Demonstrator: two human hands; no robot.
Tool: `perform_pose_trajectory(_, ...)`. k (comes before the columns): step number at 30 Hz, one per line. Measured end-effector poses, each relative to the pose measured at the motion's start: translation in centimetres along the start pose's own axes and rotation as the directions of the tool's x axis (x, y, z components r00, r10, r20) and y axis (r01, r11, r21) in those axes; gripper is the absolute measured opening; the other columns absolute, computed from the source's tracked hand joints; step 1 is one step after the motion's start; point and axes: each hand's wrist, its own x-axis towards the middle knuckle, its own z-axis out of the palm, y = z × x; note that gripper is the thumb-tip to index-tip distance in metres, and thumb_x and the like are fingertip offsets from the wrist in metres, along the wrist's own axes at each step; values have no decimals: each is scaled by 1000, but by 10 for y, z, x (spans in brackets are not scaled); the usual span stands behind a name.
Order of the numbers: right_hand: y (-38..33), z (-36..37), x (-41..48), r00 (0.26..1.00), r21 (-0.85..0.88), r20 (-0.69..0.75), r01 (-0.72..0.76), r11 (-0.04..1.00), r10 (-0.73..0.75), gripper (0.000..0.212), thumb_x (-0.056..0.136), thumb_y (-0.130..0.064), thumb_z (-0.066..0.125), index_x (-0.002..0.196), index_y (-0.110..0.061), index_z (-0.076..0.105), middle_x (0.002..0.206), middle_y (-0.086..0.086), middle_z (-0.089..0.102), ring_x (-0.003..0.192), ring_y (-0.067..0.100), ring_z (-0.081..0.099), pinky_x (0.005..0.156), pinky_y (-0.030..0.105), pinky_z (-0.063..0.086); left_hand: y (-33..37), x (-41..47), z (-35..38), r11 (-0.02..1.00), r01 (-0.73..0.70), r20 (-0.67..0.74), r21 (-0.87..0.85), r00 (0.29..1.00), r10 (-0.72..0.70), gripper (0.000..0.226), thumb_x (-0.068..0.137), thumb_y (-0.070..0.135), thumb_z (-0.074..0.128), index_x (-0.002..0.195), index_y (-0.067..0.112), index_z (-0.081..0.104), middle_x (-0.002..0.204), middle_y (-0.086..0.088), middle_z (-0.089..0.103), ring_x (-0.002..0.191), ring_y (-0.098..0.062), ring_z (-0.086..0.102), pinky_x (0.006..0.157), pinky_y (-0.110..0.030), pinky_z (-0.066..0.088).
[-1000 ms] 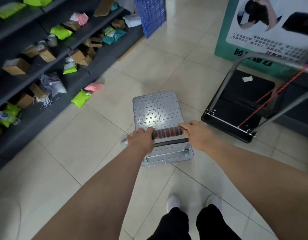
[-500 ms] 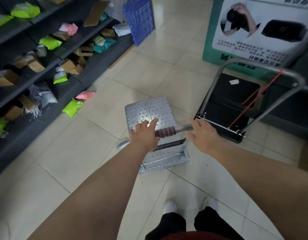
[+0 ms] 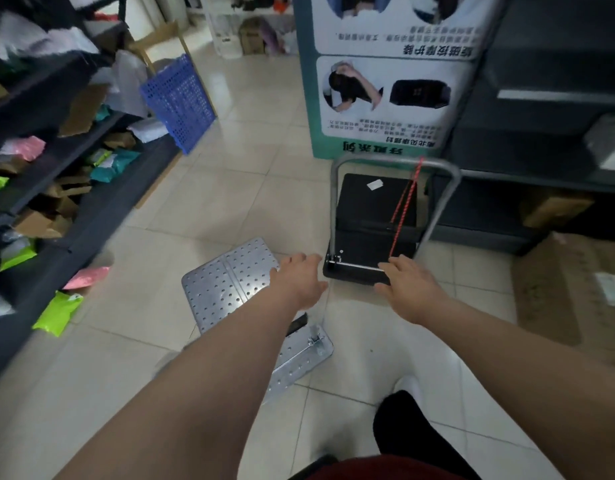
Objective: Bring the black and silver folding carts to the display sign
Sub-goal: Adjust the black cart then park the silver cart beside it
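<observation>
Silver cart (image 3: pixel 230 289) lies under the empty left hand (image 3: pixel 299 278) — black cart (image 3: pixel 372 216) beyond.

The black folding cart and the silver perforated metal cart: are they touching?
Apart. The head view shows bare floor tile between the black folding cart, parked at the display sign, and the silver perforated metal cart lying to its left.

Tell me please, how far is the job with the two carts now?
Done: the black cart stands right at the foot of the display sign. In hand: nothing; the left hand and right hand are open and empty, stretched toward the black cart. Left: the silver cart lies on the floor tiles short of the sign, a little behind the black one.
</observation>
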Motion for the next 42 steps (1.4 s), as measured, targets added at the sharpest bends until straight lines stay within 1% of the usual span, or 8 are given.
perform_pose_trajectory(6,69,-33,40,996,39,-65,-50,998,53,55,97,-43,39,145,-16,32,151,8,32,143,26,19,115,39,18,64,67,-18,998,-64,-4,-15,998,64,57,89,41,50,141,24,31,143,-10,36,130,-32,32,104,-50,33)
perform_pose_trajectory(16,184,-98,137,994,27,-62,-83,996,85,56,95,-44,40,143,-17,32,150,9,31,142,27,20,115,46,22,148,172,-72,1000,-13,-27,22,1000,14,57,91,40,49,142,23,29,143,-11,35,129,-34,31,105,-50,32)
perform_pose_trajectory(22,209,-108,179,993,50,-67,-91,995,95,57,94,-44,43,144,-18,31,150,9,31,141,27,21,115,45,23,160,218,-79,999,29,-2,32,1000,-29,60,90,40,51,143,24,28,143,-11,36,129,-34,32,106,-49,32)
perform_pose_trajectory(29,220,-104,234,988,81,-91,-116,990,123,64,94,-44,45,148,-21,18,158,8,17,147,26,8,118,45,13,149,295,-95,997,38,-29,65,999,-36,68,89,43,53,145,31,17,150,-10,24,136,-34,22,108,-52,29)
perform_pose_trajectory(33,221,-99,274,984,144,-16,-171,975,175,57,96,-44,40,146,-22,25,153,7,29,144,26,17,116,43,19,138,350,-98,992,24,47,121,998,-30,59,91,49,42,144,40,18,152,-7,21,137,-32,19,107,-53,24)
perform_pose_trajectory(37,224,-94,308,970,218,-83,-208,954,230,37,96,-41,40,131,-29,42,124,2,53,118,22,45,100,39,35,126,392,-92,990,-59,59,129,997,52,44,91,56,37,134,49,28,144,-1,32,130,-27,27,102,-58,24)
perform_pose_trajectory(39,229,-100,326,966,218,-90,-219,951,243,33,95,-42,41,127,-32,45,116,2,54,110,23,47,95,39,37,124,413,-98,986,-87,39,145,996,82,41,91,57,37,130,49,31,137,0,36,124,-26,31,99,-57,25)
perform_pose_trajectory(42,234,-114,356,958,255,-59,-256,932,279,33,95,-42,42,126,-31,46,118,3,53,111,25,46,94,39,38,125,446,-112,983,-96,53,158,995,89,35,91,56,35,124,45,35,128,0,40,116,-26,35,93,-53,26)
